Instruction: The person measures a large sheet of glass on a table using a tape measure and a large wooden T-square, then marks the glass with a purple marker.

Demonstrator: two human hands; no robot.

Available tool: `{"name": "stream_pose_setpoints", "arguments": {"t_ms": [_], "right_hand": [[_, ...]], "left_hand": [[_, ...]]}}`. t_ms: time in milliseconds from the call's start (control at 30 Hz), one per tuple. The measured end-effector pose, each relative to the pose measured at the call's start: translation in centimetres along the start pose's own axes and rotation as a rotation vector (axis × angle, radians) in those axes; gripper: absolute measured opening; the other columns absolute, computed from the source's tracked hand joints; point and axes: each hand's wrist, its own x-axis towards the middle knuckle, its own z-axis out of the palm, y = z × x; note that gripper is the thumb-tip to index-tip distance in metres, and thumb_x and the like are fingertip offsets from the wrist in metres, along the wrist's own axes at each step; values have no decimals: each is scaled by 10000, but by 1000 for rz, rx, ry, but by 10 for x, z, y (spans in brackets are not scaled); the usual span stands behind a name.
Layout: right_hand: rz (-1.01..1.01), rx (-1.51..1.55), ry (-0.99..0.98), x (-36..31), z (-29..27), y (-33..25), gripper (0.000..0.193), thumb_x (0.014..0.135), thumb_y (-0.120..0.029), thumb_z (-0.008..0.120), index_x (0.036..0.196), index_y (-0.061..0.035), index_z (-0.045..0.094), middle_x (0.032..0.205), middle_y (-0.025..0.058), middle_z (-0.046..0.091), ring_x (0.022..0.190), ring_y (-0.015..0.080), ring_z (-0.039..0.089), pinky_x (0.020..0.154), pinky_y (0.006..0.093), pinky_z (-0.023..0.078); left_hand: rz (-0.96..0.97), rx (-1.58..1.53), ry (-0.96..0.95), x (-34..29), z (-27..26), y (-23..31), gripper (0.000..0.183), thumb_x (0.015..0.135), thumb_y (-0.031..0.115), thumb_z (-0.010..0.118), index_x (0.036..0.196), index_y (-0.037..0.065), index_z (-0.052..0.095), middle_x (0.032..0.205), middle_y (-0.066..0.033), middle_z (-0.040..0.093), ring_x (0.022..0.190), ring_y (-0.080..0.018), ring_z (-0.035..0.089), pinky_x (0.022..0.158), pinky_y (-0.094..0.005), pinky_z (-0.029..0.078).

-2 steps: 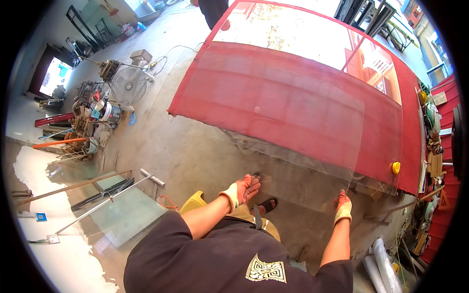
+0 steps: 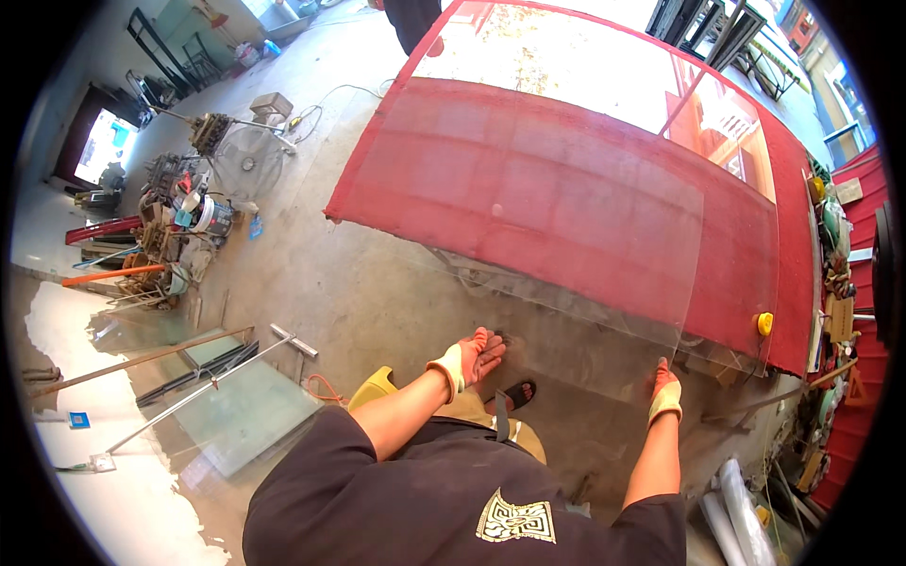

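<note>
A large clear glass sheet (image 2: 604,236) lies partly on the red-covered table (image 2: 377,189) and juts over its near edge toward me. My left hand (image 2: 472,362), in an orange-and-cream work glove, is at the sheet's near edge, palm turned up, thumb above the fingers. On the sheet's near right corner, my right hand (image 2: 665,385), gloved alike, is closed with its thumb upward. The sheet is so transparent that its exact edge at the left hand is hard to make out.
A yellow tape measure (image 2: 764,324) sits at the table's right end. Another glass pane (image 2: 245,410) lies at lower left beside metal bars. A fan (image 2: 247,165) and cluttered tools stand at left. Wrapped rolls (image 2: 741,514) are at lower right. Another person (image 2: 408,24) stands beyond the table.
Both my hands have shifted slightly forward, toward the table. The grip looks the same.
</note>
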Motion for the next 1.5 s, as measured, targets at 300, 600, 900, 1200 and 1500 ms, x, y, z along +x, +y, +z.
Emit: {"name": "stream_pose_setpoints", "arguments": {"t_ms": [300,600,900,1200,1500], "right_hand": [[-18,-758,124,5,-4,-87,886,1014,-785,417,1298,-5,728,1331,256,709,1335,435,616,1092,513,484],[13,-718,216,-22,6,-100,910,998,-804,425,1370,-15,685,1407,259,662,1392,440,564,1170,505,441],[152,-757,181,-16,19,-119,995,974,-843,399,1483,-11,599,1494,257,599,1442,418,527,1177,515,437],[103,-425,421,-64,3,-87,779,1021,-741,488,1319,-44,666,1330,217,712,1279,414,646,1084,475,501],[224,-404,10,-238,-43,91,672,1062,-614,460,1347,-39,660,1385,239,662,1325,404,614,1095,460,489]], "left_hand": [[-6,-51,-59,33,31,-8,481,1089,471,603,1481,197,554,1552,10,581,1421,-240,558,1190,-442,435],[-58,-49,-39,39,47,9,504,1084,473,599,1504,198,545,1542,34,595,1444,-218,550,1160,-414,481],[-81,-50,0,47,61,37,431,1086,433,607,1464,229,579,1535,64,611,1476,-201,518,1148,-450,492],[-84,-48,-63,56,67,36,484,1048,422,666,1475,217,567,1554,49,597,1494,-202,494,1207,-424,427],[-37,2,12,83,42,41,364,1015,434,701,1315,228,710,1445,88,679,1349,-168,620,1130,-431,507]]}}
